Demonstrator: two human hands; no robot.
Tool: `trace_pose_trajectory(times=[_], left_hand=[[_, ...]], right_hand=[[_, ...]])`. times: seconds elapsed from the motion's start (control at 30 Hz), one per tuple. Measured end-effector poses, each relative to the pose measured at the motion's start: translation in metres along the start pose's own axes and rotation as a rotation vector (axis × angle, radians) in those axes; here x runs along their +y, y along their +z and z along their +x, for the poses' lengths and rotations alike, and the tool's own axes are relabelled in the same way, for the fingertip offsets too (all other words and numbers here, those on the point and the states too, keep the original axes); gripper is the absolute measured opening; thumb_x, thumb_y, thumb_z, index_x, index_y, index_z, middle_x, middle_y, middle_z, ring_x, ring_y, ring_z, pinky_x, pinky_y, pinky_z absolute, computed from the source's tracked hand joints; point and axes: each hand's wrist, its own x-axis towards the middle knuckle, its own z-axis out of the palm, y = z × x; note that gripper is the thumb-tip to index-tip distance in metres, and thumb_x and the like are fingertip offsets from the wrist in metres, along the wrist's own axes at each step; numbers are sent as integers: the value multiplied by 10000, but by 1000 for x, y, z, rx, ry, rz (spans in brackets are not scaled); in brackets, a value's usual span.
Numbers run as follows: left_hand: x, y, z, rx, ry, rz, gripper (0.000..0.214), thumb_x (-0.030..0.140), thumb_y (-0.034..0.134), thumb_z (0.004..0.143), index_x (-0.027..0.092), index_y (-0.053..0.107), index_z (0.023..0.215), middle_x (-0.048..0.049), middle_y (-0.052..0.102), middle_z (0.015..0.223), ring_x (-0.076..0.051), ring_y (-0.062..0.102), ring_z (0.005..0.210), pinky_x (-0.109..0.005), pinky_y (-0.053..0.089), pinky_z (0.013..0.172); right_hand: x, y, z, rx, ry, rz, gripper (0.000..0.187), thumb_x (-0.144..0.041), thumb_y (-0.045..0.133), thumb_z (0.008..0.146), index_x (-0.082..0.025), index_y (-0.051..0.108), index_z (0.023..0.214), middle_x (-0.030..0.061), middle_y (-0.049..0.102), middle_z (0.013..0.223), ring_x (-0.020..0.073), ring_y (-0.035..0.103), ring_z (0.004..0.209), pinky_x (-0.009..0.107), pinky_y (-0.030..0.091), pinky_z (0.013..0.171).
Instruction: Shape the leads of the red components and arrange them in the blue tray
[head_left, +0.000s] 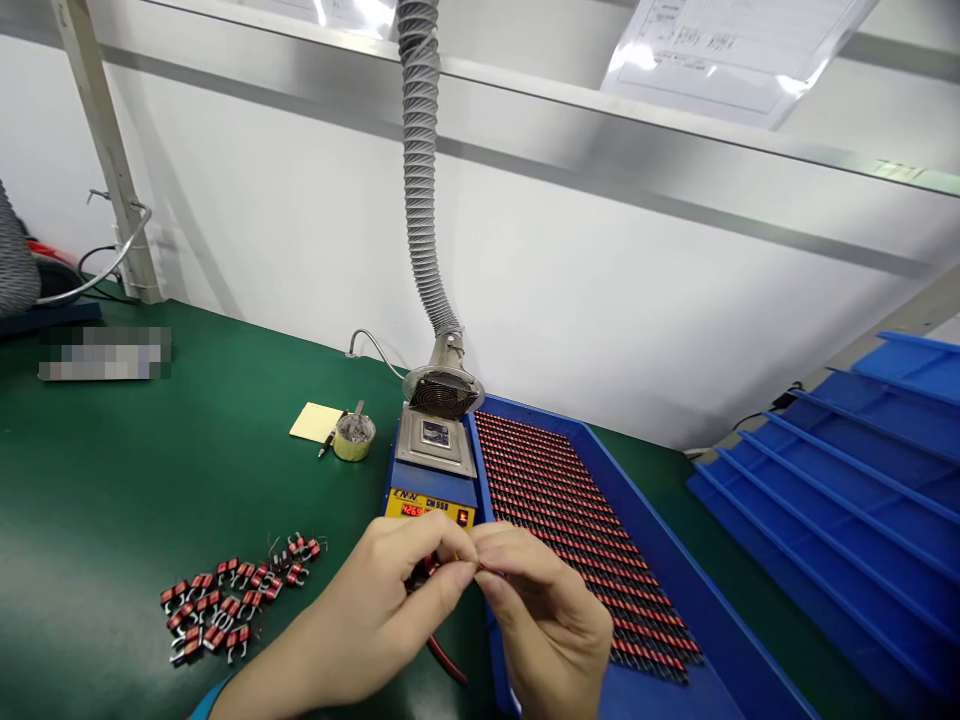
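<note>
1. Fingertip control looks like the key to this close work: a lead this fine seems best held with short, steady pinches, both hands kept close together so that it does not kink.
2. The left hand [367, 610] is nearly closed, with its thumb and forefinger pinched together on a thin wire lead [489, 569]. Its other fingers curl in behind and are mostly hidden.
3. The right hand [544, 620] is clenched in a similar pinch, its fingertips meeting those of the left hand on the far side of the lead.
4. Between and just below the hands, a small red component [429, 566] is partly hidden, so how it joins the lead cannot be told.
5. Directly beyond the hands stands a soldering pot [435, 440] with a lit red display, under a grey fume hose [420, 130].
6. To the right, a blue tray [660, 560] holds dense rows of red components. Further right lie stacked blue trays [840, 480].
7. To the left, a loose pile of red components with bent leads [240, 600] sits on a green bench mat [97, 500], near a small tin [354, 438] and a yellow note pad [316, 422].
</note>
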Motion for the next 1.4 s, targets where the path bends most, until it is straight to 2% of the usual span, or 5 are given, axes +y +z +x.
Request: trace_pose_trajectory(times=[0.33,0.5,0.73,1.13,1.4], left_hand=[[-3,-4,2,-18,-108,-100,180,252,479,937,202,550,779,40,537,715,-104,479,665,-202,391,649],[-13,-2,1,29,-128,-542,302,281,516,927,269,484,1227,0,539,904,-123,529,816,-225,458,768],[-16,5,7,62,-178,-629,391,278,671,846,244,530,1209,-97,581,1298,-205,542,1197,-279,451,949],[-23,-8,16,346,-300,-737,147,254,742,753,125,710,689,-37,711,654,-106,601,546,-187,465,488],[-27,-22,19,735,-148,-710,103,265,723,776,190,695,712,22,731,694,-103,663,712,-201,525,744]], right_hand=[[-9,-9,6,273,108,118,161,-231,600,889,-201,630,733,-21,564,570,129,580,561,244,485,565],[-3,6,4,202,320,254,183,-269,655,849,-204,634,679,-34,530,538,119,572,536,222,489,544],[7,32,3,180,690,685,252,-338,760,744,-268,695,976,58,701,1024,213,692,888,333,593,736],[27,29,-9,90,726,608,85,-248,750,782,-261,719,860,14,729,963,155,681,917,283,563,818],[23,32,-5,48,760,599,112,-273,780,739,-222,723,821,41,703,894,154,649,803,296,566,754]])
